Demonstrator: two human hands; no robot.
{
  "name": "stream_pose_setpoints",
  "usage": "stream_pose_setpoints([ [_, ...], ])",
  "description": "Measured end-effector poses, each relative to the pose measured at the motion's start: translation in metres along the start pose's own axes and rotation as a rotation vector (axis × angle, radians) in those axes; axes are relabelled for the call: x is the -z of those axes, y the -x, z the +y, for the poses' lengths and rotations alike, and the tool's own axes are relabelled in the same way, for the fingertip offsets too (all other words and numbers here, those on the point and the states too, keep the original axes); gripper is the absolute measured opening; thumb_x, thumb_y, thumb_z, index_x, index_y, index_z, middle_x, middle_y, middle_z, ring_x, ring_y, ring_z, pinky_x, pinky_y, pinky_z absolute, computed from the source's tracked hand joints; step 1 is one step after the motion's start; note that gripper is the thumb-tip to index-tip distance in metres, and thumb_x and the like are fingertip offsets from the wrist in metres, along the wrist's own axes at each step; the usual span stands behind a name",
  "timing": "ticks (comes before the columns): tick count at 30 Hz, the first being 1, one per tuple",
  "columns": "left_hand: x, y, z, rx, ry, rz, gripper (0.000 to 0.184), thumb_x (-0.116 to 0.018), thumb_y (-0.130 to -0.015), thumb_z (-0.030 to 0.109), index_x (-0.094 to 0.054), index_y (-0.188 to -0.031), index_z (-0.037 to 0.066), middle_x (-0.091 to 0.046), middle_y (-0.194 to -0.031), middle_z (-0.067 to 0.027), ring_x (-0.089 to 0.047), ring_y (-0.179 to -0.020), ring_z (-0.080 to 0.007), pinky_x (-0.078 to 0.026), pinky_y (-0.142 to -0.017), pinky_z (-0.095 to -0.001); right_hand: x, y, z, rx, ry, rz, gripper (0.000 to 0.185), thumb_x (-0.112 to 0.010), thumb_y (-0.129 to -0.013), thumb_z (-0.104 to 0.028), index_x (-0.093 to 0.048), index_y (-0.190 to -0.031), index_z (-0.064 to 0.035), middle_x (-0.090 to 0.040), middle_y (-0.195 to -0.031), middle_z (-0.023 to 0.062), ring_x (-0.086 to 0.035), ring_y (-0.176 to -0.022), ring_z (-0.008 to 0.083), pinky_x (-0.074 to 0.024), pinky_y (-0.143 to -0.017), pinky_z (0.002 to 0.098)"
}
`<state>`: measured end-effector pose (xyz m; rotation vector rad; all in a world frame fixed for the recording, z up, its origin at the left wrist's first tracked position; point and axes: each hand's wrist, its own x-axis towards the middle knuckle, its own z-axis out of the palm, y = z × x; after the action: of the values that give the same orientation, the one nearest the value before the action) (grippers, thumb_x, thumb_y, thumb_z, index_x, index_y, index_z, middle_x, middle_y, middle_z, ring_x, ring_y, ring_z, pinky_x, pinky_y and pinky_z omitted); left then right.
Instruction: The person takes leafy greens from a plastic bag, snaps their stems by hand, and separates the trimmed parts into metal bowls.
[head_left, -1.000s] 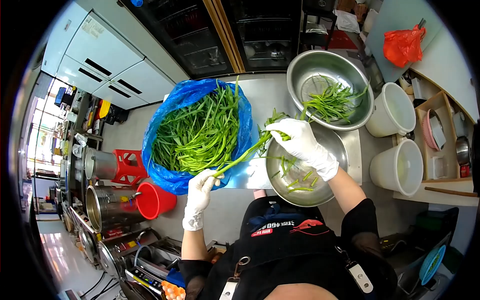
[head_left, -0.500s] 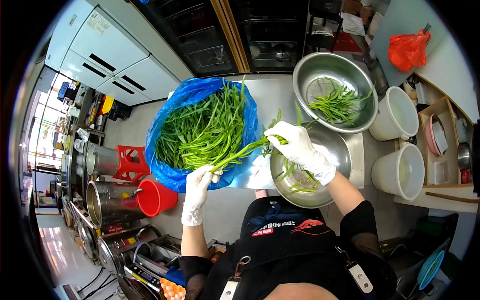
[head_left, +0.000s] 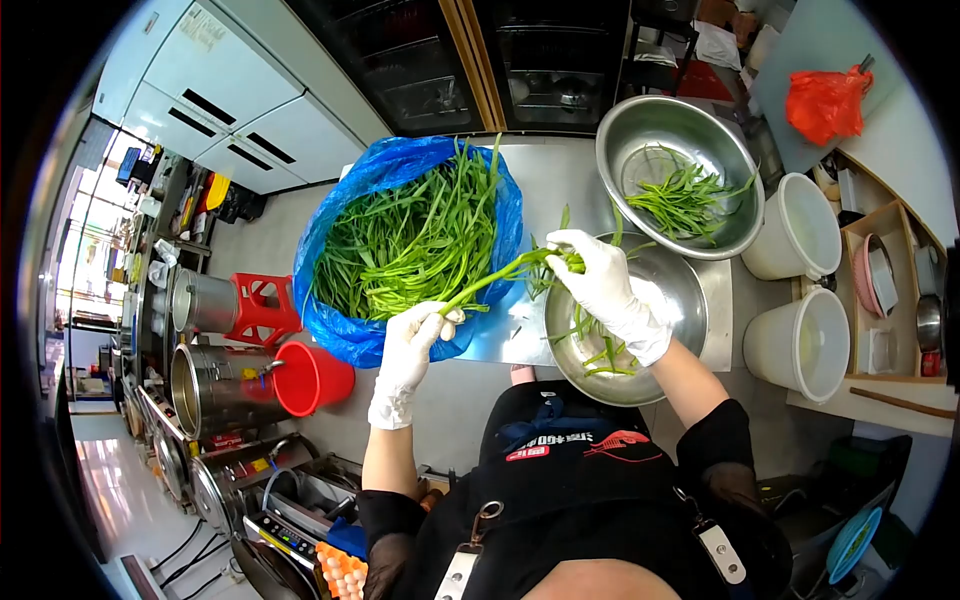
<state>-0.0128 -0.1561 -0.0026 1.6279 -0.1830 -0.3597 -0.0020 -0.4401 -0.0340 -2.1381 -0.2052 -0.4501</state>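
Observation:
My white-gloved left hand [head_left: 408, 350] grips the lower end of some water spinach stems [head_left: 492, 280], in front of a blue plastic bag [head_left: 308, 300]. My right hand [head_left: 600, 285], also gloved, is closed round their leafy upper part, above the near steel bowl [head_left: 683, 300]. The stems stretch slanting between both hands. A large heap of water spinach [head_left: 400, 230] fills the bag. A few loose cut pieces [head_left: 608, 358] lie in the near bowl. Behind it, the far steel bowl [head_left: 738, 155] holds a small bunch of greens [head_left: 685, 200].
Bag and bowls rest on a metal table [head_left: 500, 340]. Two white buckets [head_left: 790, 235] stand at the right, beside a wooden shelf [head_left: 880, 215]. On the left are a red bucket [head_left: 315, 380], a red stool [head_left: 265, 310] and steel pots [head_left: 215, 390].
Both hands still hold the stems. My left hand has shifted slightly right and up in view, and the right a little right. The whole view has also moved slightly.

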Motion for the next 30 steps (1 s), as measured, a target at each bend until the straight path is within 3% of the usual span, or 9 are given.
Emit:
stream_pose_setpoints([
  [2,0.000,-0.005,-0.003,0.022,0.013,-0.015,0.024,-0.052,-0.097,0.016,-0.067,-0.093,-0.003,-0.058,-0.074,0.0000,-0.049,-0.070,-0.0078,-0.040,-0.069,-0.0215,-0.001,0.000,0.002,-0.047,-0.031,0.063,0.015,-0.072,-0.081,-0.014,-0.060,-0.090,-0.0093,-0.069,-0.087,0.0079,-0.068,-0.069,0.0267,-0.0528,-0.060,0.0336],
  [6,-0.004,-0.013,0.001,0.027,0.031,-0.010,0.024,-0.052,-0.098,0.016,-0.067,-0.094,-0.002,-0.056,-0.071,0.0013,-0.046,-0.066,-0.0070,-0.037,-0.065,-0.0207,0.001,-0.004,0.005,0.020,0.027,0.067,0.013,-0.072,-0.081,-0.014,-0.062,-0.087,-0.0086,-0.068,-0.087,0.0067,-0.068,-0.074,0.0264,-0.0530,-0.065,0.0334],
  [14,-0.017,-0.033,0.033,0.013,0.029,-0.115,0.027,-0.051,-0.099,0.019,-0.068,-0.093,-0.001,-0.056,-0.068,0.0010,-0.049,-0.067,-0.0078,-0.040,-0.067,-0.0217,0.006,-0.007,0.019,0.006,-0.087,-0.023,0.018,-0.068,-0.082,-0.008,-0.070,-0.100,-0.0060,-0.070,-0.097,0.0088,-0.069,-0.086,0.0237,-0.0537,-0.076,0.0308],
  [20,-0.012,-0.041,0.026,0.026,-0.014,-0.099,0.029,-0.050,-0.099,0.020,-0.068,-0.092,-0.002,-0.053,-0.063,0.0021,-0.044,-0.062,-0.0066,-0.035,-0.061,-0.0216,0.009,-0.008,0.024,-0.098,-0.173,-0.076,0.017,-0.068,-0.083,-0.008,-0.070,-0.099,-0.0016,-0.068,-0.091,0.0114,-0.067,-0.083,0.0222,-0.0511,-0.077,0.0302],
  [24,-0.011,-0.037,0.025,0.053,-0.032,-0.066,0.029,-0.051,-0.098,0.020,-0.069,-0.091,-0.002,-0.050,-0.061,0.0026,-0.041,-0.059,-0.0062,-0.034,-0.059,-0.0217,0.016,-0.009,0.021,-0.203,-0.290,-0.158,0.016,-0.065,-0.086,-0.009,-0.067,-0.096,0.0040,-0.064,-0.086,0.0049,-0.058,-0.079,0.0110,-0.0467,-0.073,0.0250],
  [27,-0.005,-0.033,0.017,0.080,-0.035,-0.120,0.029,-0.052,-0.098,0.020,-0.069,-0.091,-0.003,-0.050,-0.061,0.0028,-0.041,-0.060,-0.0065,-0.035,-0.060,-0.0218,0.021,-0.014,0.022,-0.407,-0.467,-0.167,0.015,-0.067,-0.084,-0.008,-0.069,-0.094,0.0027,-0.067,-0.085,0.0042,-0.062,-0.078,0.0140,-0.0489,-0.072,0.0267],
  [30,-0.005,-0.029,0.017,0.090,-0.069,-0.168,0.028,-0.054,-0.096,0.019,-0.069,-0.090,-0.003,-0.050,-0.062,0.0030,-0.041,-0.060,-0.0072,-0.036,-0.061,-0.0222,0.027,-0.018,0.028,-0.505,-0.641,-0.089,0.018,-0.062,-0.087,-0.015,-0.072,-0.093,-0.0012,-0.067,-0.082,0.0020,-0.053,-0.063,0.0084,-0.0423,-0.060,0.0219],
])
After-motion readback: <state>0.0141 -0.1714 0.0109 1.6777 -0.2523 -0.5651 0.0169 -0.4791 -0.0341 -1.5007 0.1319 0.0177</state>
